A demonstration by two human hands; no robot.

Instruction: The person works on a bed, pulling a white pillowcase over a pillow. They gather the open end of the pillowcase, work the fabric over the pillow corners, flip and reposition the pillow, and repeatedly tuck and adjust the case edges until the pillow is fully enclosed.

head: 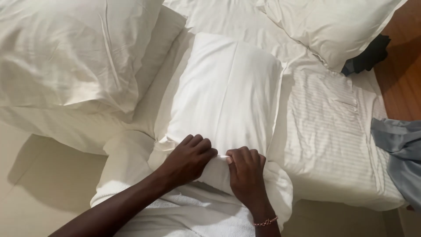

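A white pillow [226, 87] in a plain pillowcase lies on the bed in the middle of the view. Both hands grip its near edge. My left hand [188, 159] has its fingers curled over a fold of the pillowcase opening. My right hand [246, 174] pinches the same fold from the right, fingertips meeting the left hand's. A thin bracelet [265, 221] sits on the right wrist. A white towel-like cloth [197, 217] lies under my forearms.
Two large white pillows [66, 57] are stacked at the left and another white pillow [329, 26] lies at top right. A striped white sheet [329, 127] covers the mattress. Grey-blue fabric [401, 151] hangs at the right edge, and a dark cloth [368, 55] lies by the wooden floor [405, 74].
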